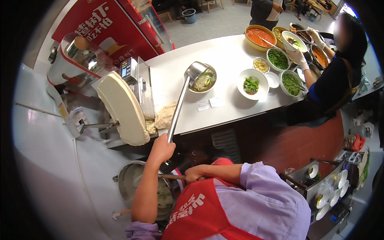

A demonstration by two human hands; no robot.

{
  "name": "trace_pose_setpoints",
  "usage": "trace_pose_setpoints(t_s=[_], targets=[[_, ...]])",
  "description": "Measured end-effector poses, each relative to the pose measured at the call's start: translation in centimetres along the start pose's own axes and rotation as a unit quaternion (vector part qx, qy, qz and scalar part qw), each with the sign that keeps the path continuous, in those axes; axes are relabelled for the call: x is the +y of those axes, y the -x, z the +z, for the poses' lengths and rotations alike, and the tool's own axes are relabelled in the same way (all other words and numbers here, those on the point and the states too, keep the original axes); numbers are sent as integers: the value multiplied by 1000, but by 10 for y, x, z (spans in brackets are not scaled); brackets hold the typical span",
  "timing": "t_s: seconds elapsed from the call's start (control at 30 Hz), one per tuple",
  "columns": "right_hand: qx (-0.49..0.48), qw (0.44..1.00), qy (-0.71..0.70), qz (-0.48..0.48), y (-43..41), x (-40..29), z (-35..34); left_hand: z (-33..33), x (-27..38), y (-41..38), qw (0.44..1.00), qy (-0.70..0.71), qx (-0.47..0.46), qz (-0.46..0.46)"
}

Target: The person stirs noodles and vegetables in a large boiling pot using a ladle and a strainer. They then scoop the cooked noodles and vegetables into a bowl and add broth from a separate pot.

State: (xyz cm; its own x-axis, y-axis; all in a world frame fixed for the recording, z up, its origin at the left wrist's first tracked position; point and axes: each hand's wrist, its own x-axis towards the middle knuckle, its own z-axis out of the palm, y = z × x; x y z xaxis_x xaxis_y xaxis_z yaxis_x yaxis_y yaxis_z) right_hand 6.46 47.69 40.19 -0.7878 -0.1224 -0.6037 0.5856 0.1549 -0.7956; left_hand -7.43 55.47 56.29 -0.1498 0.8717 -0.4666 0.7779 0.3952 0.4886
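Observation:
My left hand [162, 149] grips the long handle of a steel ladle [196, 72]. The ladle's head is tilted against the rim of a bowl of noodles and greens in broth [204, 82], on the white counter [222, 117]. Close to my apron, my right hand [193, 174] is closed around a wooden handle [172, 177] that runs left behind my left forearm. Its far end is hidden. Below that forearm is a large steel pot [129, 177] with cloudy liquid, partly covered by my arm.
At left, a noodle-cutting machine holds a dough block [120, 108] beside a folded cloth [166, 115]. A bowl with herbs [253, 84] and paper slips [210, 103] lie right. A gloved co-worker [327, 75] holds a bowl near topping containers [277, 58]. Stacked bowls [334, 196] stand lower right.

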Motion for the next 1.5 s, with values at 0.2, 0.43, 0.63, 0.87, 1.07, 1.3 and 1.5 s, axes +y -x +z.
trace_pose_setpoints(t_s=[0.2,0.43,0.63,0.87,1.07,1.3,1.5], targets=[[21,995,88,-52,-30,15,10,17,-20,-2,988,-71,97,96],[4,989,121,-82,-46,20,13,0,1,13,992,122,-2,8],[5,1000,23,17,-14,-13,4,-7,-11,20,767,599,-204,-103],[28,999,34,21,-19,-20,16,-2,-92,93,560,780,-278,-26],[28,998,-21,47,-59,-2,23,65,-201,258,612,745,123,-237],[-61,959,196,-194,-111,-21,13,169,-260,426,429,885,125,-130],[33,994,106,4,-121,-110,-4,216,-223,494,419,849,287,-143]])
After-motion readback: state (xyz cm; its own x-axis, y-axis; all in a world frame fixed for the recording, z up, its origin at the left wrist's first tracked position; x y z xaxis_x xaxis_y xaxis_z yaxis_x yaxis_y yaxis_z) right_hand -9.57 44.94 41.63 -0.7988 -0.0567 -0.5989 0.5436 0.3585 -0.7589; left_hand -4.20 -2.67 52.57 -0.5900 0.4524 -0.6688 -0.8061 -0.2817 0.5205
